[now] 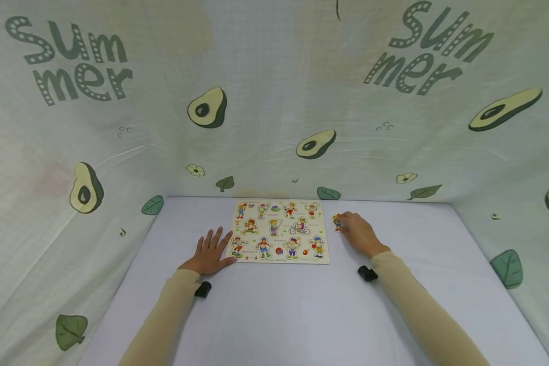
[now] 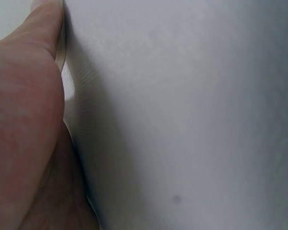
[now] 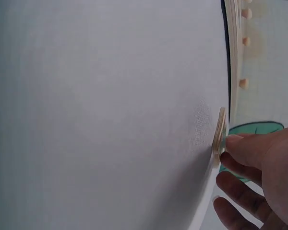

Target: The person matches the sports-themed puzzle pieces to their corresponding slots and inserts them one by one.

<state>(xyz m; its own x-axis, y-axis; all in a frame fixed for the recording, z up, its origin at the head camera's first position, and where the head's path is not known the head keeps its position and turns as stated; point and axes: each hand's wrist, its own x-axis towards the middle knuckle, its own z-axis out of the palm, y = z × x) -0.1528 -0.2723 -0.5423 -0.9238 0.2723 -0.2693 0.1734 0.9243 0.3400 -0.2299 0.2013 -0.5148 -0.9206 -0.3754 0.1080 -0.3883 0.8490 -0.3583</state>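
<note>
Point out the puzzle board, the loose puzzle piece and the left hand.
puzzle board [image 1: 280, 231], head view, board's middle.
loose puzzle piece [image 1: 336, 222], head view, its visible face.
left hand [image 1: 209, 252], head view, back of hand.

White table [image 1: 302, 315] bearing puzzle board [image 1: 280, 231], loose piece [image 1: 336, 222]

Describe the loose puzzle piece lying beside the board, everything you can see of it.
The puzzle piece is a small flat cut-out, wood by its pale edge, printed with a colourful figure too small to make out. It lies flat on the white table, just off the right edge of the puzzle board, apart from it. The right hand pinches it with its fingertips. The right wrist view shows its thin, pale edge.
</note>
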